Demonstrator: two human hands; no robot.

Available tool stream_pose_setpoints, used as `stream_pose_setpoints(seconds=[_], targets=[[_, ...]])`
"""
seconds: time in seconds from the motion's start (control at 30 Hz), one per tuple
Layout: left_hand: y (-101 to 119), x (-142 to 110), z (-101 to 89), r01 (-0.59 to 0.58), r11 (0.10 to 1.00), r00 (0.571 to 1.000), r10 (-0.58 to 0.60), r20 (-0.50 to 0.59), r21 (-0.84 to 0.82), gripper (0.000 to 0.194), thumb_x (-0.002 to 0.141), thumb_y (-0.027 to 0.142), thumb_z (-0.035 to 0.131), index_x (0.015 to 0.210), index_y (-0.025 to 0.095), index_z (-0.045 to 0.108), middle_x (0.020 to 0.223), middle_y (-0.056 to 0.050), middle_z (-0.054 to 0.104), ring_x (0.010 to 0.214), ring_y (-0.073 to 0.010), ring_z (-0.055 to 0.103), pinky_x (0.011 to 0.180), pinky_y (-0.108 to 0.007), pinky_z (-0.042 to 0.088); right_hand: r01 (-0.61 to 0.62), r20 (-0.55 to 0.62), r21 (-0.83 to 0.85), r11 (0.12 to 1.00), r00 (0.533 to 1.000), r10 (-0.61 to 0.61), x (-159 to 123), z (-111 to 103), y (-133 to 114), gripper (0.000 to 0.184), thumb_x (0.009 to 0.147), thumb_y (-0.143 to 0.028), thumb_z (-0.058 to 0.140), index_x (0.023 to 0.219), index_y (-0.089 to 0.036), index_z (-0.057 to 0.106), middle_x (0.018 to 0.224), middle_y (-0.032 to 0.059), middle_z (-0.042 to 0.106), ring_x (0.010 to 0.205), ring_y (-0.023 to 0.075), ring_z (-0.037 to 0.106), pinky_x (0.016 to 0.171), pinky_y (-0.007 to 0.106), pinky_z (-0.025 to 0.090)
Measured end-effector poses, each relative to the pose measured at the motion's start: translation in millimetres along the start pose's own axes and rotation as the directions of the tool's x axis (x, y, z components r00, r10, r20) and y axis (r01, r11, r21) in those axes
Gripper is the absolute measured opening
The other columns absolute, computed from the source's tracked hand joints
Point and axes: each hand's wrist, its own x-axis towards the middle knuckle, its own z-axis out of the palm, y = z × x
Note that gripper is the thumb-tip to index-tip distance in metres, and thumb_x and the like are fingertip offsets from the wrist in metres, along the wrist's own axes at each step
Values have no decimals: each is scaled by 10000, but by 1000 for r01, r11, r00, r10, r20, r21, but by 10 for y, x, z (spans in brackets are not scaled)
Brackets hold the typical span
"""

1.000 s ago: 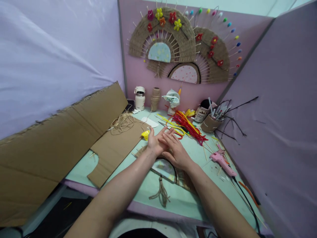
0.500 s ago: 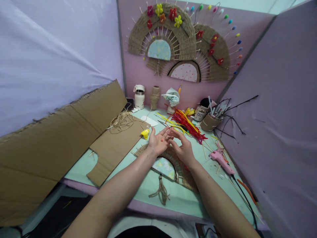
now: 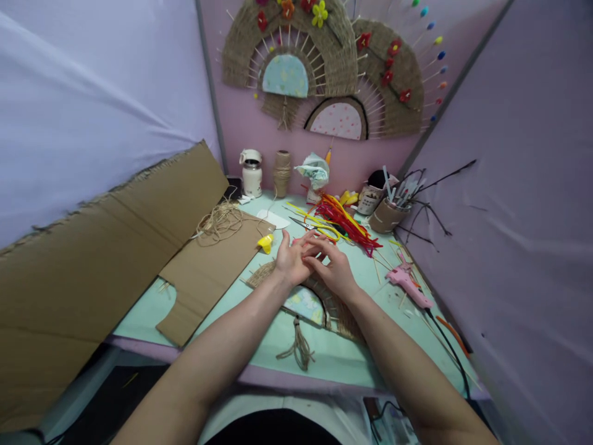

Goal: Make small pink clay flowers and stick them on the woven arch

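My left hand (image 3: 291,264) is turned palm up with its fingers stretched out. Over that palm, the thumb and fingers of my right hand (image 3: 337,272) come together in a pinch; a tiny reddish bit shows by their tips, and I cannot make out whether they grip it. Below both hands lies a woven twine fan (image 3: 262,274), partly hidden, with a floral half-round centre (image 3: 303,304) and a twine tassel (image 3: 302,347). Just beyond my fingers are yellow-handled scissors (image 3: 330,232). A small yellow piece (image 3: 265,243) sits left of my left hand.
Cardboard sheets (image 3: 204,287) and tangled twine (image 3: 221,221) cover the left side. Red and yellow pipe cleaners (image 3: 347,224) lie at the back, near a holder (image 3: 385,217) of sticks. A pink glue gun (image 3: 410,285) with its cord is at right. Decorated fans (image 3: 343,62) hang behind.
My right fingertips have closed in on the left palm, covering more of the small reddish bit. The camera view has tilted down and shifted slightly right, exposing the scissors more.
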Motion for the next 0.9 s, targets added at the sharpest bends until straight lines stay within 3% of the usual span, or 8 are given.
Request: stream_pose_setpoints(seconds=[0.17,0.27,0.4,0.5,0.7,0.9], targets=[[55,12,-16,2,1000,1000,-2,0,-22,685,852,689,347,1170,123,566,1073,-183,654,1008,-274,646,777,-375,544,-155,-72,264,952,981,179,53,-227,64,354,790,-302,672,1125,-205,609,905,46,727,877,211,682,892,402,502],[110,27,0,-63,997,996,60,-62,-52,641,845,686,375,1132,149,576,1090,-176,642,1095,-285,618,852,-401,536,-216,-62,298,930,968,244,30,-416,215,374,771,-339,704,1104,-198,609,885,52,727,859,207,685,872,405,511],[209,55,-3,-138,988,987,132,-92,-64,593,861,655,389,1091,148,592,1035,-163,647,1012,-259,648,841,-407,545,-282,-36,320,905,950,309,-79,-486,403,357,746,-345,716,1051,-188,621,836,46,721,808,197,684,828,395,528],[293,69,-33,-178,981,980,170,-100,-79,580,874,641,376,1053,140,607,949,-138,653,909,-224,664,786,-375,556,-318,-24,278,906,941,338,-157,-413,454,319,763,-327,678,1047,-193,624,826,36,717,791,189,679,810,394,535],[391,72,-62,-241,967,968,232,-99,-82,595,878,647,352,1009,133,622,865,-109,644,817,-190,655,734,-326,550,-255,17,57,965,967,254,-259,-329,444,291,783,-278,630,1060,-189,629,824,17,718,801,174,662,815,361,519],[383,65,-51,-237,968,967,227,-118,-83,570,879,631,370,1006,140,629,843,-99,631,770,-178,639,690,-307,541,-212,55,-19,977,976,213,-289,-324,467,278,801,-265,611,1071,-197,623,840,18,726,795,170,667,780,337,519]])
